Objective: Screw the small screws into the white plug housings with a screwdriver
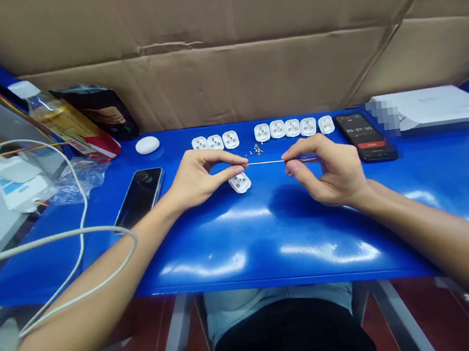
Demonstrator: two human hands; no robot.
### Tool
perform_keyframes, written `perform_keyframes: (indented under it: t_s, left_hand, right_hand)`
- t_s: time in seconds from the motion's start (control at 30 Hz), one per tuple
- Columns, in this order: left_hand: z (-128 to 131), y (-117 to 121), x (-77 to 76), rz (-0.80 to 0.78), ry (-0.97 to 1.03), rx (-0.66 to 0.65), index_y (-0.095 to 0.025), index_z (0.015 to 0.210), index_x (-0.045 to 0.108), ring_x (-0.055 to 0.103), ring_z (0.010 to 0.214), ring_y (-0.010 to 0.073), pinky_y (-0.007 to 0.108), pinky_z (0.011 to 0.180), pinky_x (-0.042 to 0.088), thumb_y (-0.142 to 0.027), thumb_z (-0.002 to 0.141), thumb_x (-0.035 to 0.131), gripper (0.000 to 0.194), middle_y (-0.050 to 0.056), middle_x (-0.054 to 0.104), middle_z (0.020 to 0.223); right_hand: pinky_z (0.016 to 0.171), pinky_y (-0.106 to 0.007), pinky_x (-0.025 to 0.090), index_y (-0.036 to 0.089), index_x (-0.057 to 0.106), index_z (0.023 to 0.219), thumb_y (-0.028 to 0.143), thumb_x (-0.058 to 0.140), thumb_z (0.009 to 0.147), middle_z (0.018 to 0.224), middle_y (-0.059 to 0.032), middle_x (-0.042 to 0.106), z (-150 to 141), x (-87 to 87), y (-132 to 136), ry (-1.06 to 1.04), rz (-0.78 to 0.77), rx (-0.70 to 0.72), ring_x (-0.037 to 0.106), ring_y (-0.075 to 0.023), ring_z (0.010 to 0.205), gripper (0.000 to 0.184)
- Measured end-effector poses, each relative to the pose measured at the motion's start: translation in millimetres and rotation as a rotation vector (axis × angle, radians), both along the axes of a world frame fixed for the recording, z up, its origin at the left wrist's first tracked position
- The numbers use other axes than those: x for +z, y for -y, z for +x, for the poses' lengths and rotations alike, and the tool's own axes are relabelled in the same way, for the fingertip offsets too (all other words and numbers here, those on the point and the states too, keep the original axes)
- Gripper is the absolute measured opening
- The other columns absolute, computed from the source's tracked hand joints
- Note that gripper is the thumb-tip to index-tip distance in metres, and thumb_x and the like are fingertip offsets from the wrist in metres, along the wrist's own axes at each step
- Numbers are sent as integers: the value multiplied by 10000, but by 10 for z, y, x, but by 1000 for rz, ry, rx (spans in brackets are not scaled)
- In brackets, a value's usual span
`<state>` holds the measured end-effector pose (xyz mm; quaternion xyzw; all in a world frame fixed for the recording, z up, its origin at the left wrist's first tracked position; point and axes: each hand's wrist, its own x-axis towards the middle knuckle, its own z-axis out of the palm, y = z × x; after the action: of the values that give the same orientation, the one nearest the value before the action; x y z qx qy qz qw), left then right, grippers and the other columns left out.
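So I'm standing here watching someone at a blue counter (267, 234), and both hands are up on one thin screwdriver (266, 162), held pretty much level over the middle. The left hand (200, 177) has the tip end of the shaft pinched between thumb and index finger; can't tell if there's a screw in there too. The right hand (332, 169) is pinching the handle end the same way, with a bit of see-through purplish handle poking out behind the fingers.

Right below the left fingertips there's a loose white plug piece (240, 182) lying tilted on the counter, metal bits showing. Just behind the shaft is a little scatter of tiny screws (257, 150). Further back you've got a left group of three white pieces (230, 139) and a right group of five (292, 128), the last one sitting slightly apart from its buddies.

Off to the left: a dark phone (140, 197) lying flat, a white oval thing (147, 145), crinkly clear plastic (75, 183), a leaning bottle (68, 124) and a black pouch (100, 109). A white cable (84, 208) loops across the left forearm. Over right, a timer phone (361, 136) lies beside a white box (435, 105).
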<state>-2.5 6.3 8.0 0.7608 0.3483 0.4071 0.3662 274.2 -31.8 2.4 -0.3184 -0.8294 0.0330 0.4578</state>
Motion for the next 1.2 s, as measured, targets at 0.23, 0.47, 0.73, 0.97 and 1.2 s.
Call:
perform_keyframes:
  t_s: [0.23, 0.47, 0.73, 0.97, 1.2]
  left_hand:
    - [-5, -4, -3, -10, 7, -20, -196, 1010, 874, 802, 941, 251, 389, 932, 642, -335, 842, 915, 222, 91, 852, 1021]
    - [-9, -18, -30, -11, 22, -33, -188, 1056, 864, 804, 990, 267, 394, 950, 649, -348, 814, 938, 299, 98, 849, 1063]
    - [-4, -16, -18, 24, 21, -14, -186, 1023, 866, 810, 951, 249, 364, 915, 657, -379, 863, 896, 253, 96, 852, 1024]
    - [13, 20, 29, 26, -18, 17, -193, 996, 866, 803, 953, 253, 381, 938, 652, -402, 869, 877, 245, 93, 852, 1022]
    - [-20, 6, 19, 77, -80, -62, -196, 1015, 868, 798, 945, 237, 357, 964, 623, -324, 907, 836, 171, 75, 852, 1020]
  right_hand:
    - [696, -344, 626, 241, 703, 1074, 190, 671, 980, 954, -41, 808, 1, 5, -7, 16, 19, -6, 778, -208, 790, 112]
    - [707, -343, 630, 257, 714, 1067, 189, 677, 972, 953, -31, 817, 1, 18, 4, 36, 13, -37, 784, -213, 790, 122]
    - [695, -324, 624, 253, 709, 1061, 180, 668, 967, 937, -24, 815, -9, 41, 6, 42, 37, -35, 780, -203, 775, 126]
    - [707, -354, 631, 256, 697, 1082, 201, 668, 980, 966, -34, 815, 15, 4, -12, 52, 23, -18, 777, -217, 793, 120]
    - [662, -330, 607, 257, 697, 1075, 192, 662, 944, 911, -26, 804, 42, 25, -31, 144, 59, 16, 761, -211, 752, 150]
